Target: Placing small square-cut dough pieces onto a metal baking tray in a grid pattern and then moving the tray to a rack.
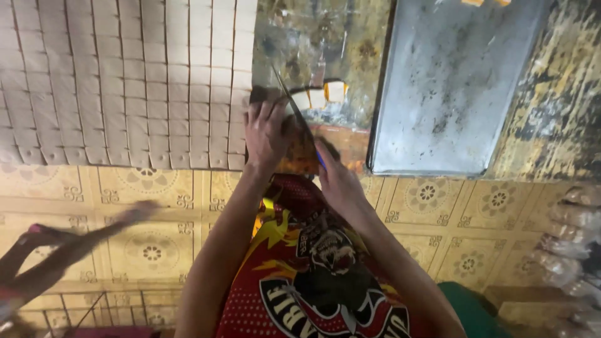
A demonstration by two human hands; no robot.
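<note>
Worn yellowed worktop (pixel 313 37), right hand (pixel 335 178) closed around knife (pixel 294 109), left hand (pixel 266 131) flat on cake (pixel 319 97).

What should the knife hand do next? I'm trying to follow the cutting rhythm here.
Probably press the knife down through the piece under the left hand: the right hand holds the blade angled over it, beside the cut pale blocks and a few pieces.

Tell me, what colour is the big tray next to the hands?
Dull grey metal tray, with dark smudges. The head view shows it best.
</note>
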